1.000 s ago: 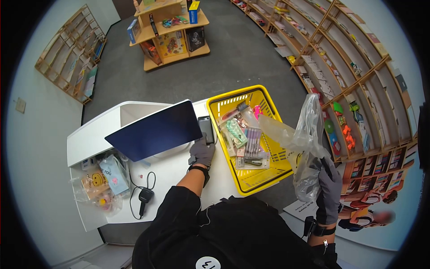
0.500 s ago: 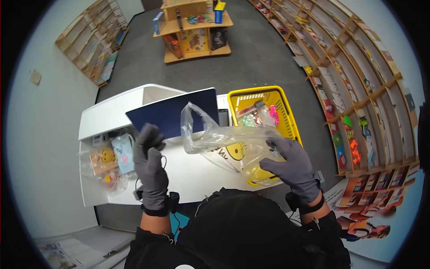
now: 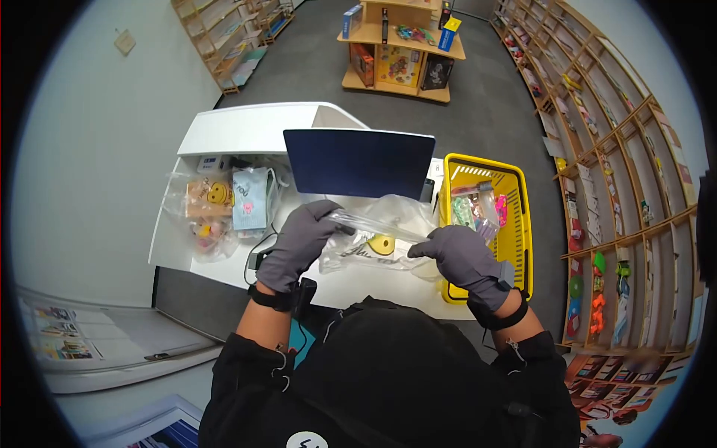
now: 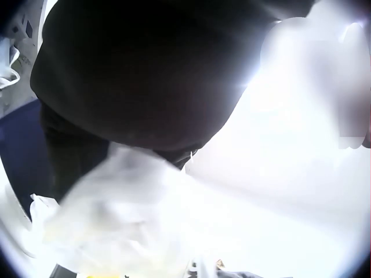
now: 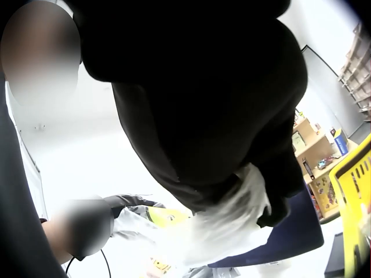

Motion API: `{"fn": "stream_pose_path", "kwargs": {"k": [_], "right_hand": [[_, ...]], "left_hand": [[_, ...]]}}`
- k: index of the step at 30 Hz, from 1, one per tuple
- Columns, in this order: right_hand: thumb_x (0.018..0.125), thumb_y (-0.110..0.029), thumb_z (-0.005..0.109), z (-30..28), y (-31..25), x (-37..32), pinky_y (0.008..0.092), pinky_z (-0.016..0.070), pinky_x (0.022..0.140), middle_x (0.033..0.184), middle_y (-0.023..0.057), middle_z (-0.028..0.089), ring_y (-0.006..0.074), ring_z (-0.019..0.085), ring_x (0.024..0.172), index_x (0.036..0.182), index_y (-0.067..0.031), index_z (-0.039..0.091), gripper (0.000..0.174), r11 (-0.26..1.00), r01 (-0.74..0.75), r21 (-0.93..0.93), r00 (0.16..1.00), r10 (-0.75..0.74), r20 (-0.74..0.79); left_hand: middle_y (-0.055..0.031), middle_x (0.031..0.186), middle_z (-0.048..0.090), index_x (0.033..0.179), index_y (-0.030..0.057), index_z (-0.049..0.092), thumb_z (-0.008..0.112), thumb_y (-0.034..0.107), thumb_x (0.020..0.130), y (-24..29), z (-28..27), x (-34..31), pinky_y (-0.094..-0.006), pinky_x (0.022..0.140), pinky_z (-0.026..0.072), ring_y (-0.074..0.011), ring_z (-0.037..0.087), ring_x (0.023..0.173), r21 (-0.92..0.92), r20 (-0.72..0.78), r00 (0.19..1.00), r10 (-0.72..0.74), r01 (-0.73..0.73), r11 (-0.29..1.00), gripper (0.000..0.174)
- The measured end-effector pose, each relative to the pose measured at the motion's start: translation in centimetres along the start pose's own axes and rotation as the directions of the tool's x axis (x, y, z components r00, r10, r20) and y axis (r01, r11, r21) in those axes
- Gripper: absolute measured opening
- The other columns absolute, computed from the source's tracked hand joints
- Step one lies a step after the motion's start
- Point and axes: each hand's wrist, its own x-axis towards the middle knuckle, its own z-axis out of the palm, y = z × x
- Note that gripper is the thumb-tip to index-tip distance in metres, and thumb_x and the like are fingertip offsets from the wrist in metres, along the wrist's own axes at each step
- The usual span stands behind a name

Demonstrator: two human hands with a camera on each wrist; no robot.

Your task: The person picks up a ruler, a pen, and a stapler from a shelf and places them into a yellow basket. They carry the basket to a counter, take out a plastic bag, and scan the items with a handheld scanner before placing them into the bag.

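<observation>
A clear plastic bag [image 3: 358, 257] with a yellow smiley print stretches between my two gloved hands over the white counter. My left hand [image 3: 299, 243] pinches its upper edge at the left. My right hand [image 3: 464, 261] holds the opposite side, beside the yellow basket [image 3: 451, 280]. In the left wrist view the dark glove [image 4: 139, 75] fills the top, with the blurred bag [image 4: 116, 226] below it. From the right wrist, the bag [image 5: 226, 226] shows bunched at the glove's fingertips [image 5: 275, 214].
A dark monitor [image 3: 358, 163] stands just behind the bag. Small packaged goods [image 3: 463, 213] lie in the basket. To the left, filled plastic bags [image 3: 213, 239] sit on the counter [image 3: 250, 112] by a light blue package [image 3: 250, 201]. Shelves [image 3: 642, 172] line the right wall.
The bag has moved from the right, past the basket, to in front of me. My left hand has left the black device by the monitor and taken hold of the bag's left side.
</observation>
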Motion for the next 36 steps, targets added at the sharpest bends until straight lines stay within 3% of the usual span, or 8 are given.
{"fn": "stream_pose_path", "kwargs": {"k": [5,10,12,20,24,27,34,36], "right_hand": [[0.092,-0.008,0.068,-3.5,-5.0,-0.6,0.0474,0.0593,0.081,0.101,0.0138,0.078,0.0366,0.075,0.094,0.124,-0.0204,0.081,0.037,0.979,0.196,-0.056,0.927,-0.204,-0.316],[0.093,-0.009,0.068,-6.8,-10.9,1.4,0.0456,0.0606,0.08,0.113,0.0119,0.077,0.0357,0.075,0.1,0.126,-0.0194,0.078,0.035,0.923,0.295,0.247,0.923,-0.21,-0.321],[0.093,-0.009,0.071,-3.3,-11.0,3.4,0.0423,0.0613,0.082,0.124,0.0091,0.074,0.0356,0.074,0.105,0.127,-0.0158,0.073,0.035,0.994,0.077,0.081,0.991,-0.086,0.106],[0.092,-0.033,0.079,4.5,-7.6,6.3,0.0486,0.0599,0.088,0.128,0.0102,0.071,0.0393,0.073,0.108,0.128,-0.0118,0.071,0.043,0.881,0.271,0.387,0.96,-0.221,-0.171],[0.087,-0.046,0.08,6.4,-6.3,6.1,0.0503,0.0575,0.096,0.122,0.013,0.073,0.0405,0.073,0.11,0.127,-0.0118,0.073,0.053,0.902,0.431,0.033,0.902,-0.431,0.01],[0.081,-0.04,0.081,5.5,-6.8,6.1,0.0504,0.058,0.097,0.126,0.0177,0.076,0.0402,0.071,0.117,0.125,-0.0113,0.078,0.052,0.989,0.117,-0.096,0.772,-0.03,0.635],[0.083,-0.034,0.078,-1.9,-9.2,5.7,0.0465,0.0564,0.101,0.118,0.0234,0.076,0.0378,0.072,0.114,0.134,-0.007,0.074,0.058,0.887,0.035,0.46,0.93,-0.198,0.311],[0.085,-0.032,0.076,-2.0,-11.0,6.1,0.0442,0.056,0.102,0.114,0.0226,0.077,0.0369,0.073,0.11,0.13,-0.0053,0.075,0.053,0.953,0.214,0.214,0.926,-0.129,-0.354]], "left_hand": [[-0.0119,0.097,0.08,0.117,-0.0018,0.077,0.068,0.021,0.098,0.3,-0.4,-2.0,-0.0337,0.083,0.0563,-0.0221,0.076,0.088,0.018,-0.073,0.997,-0.021,0.023,1.0,0.031],[-0.0082,0.095,0.081,0.114,-0.0038,0.076,0.065,0.017,0.105,1.0,0.4,-2.8,-0.0313,0.081,0.0578,-0.0153,0.076,0.085,0.01,-0.021,1.0,-0.006,0.006,1.0,0.025],[-0.0085,0.094,0.081,0.114,-0.0043,0.076,0.065,0.018,0.105,1.1,0.6,-2.9,-0.0313,0.08,0.0581,-0.0155,0.076,0.084,-0.06,0.012,0.999,0.033,-0.032,0.998,0.026],[-0.01,0.097,0.08,0.116,-0.0056,0.073,0.065,0.015,0.108,1.6,-0.7,-4.1,-0.0292,0.083,0.06,-0.0149,0.077,0.088,-0.133,0.004,0.999,0.033,-0.032,0.991,0.024],[-0.0082,0.095,0.078,0.118,-0.0056,0.07,0.064,0.012,0.108,1.7,-1.0,-4.3,-0.0283,0.083,0.0609,-0.0135,0.076,0.087,-0.58,-0.072,0.996,0.059,-0.09,0.81,0.021],[-0.0072,0.095,0.077,0.121,-0.0056,0.07,0.063,0.009,0.109,-0.3,-2.2,-3.4,-0.0282,0.084,0.0615,-0.0128,0.075,0.087,-0.561,-0.185,0.982,0.037,-0.137,0.817,0.02],[-0.005,0.098,0.077,0.118,-0.0025,0.073,0.065,0.01,0.107,-4.3,-2.5,-2.6,-0.0282,0.082,0.0594,-0.0107,0.075,0.089,-0.501,0.055,0.993,-0.102,0.116,0.858,0.018],[-0.0049,0.098,0.078,0.115,-0.0013,0.074,0.066,0.011,0.107,-5.9,-2.0,-2.2,-0.0283,0.08,0.0586,-0.0099,0.075,0.089,-0.5,0.078,0.991,-0.11,0.134,0.856,0.017]]}}
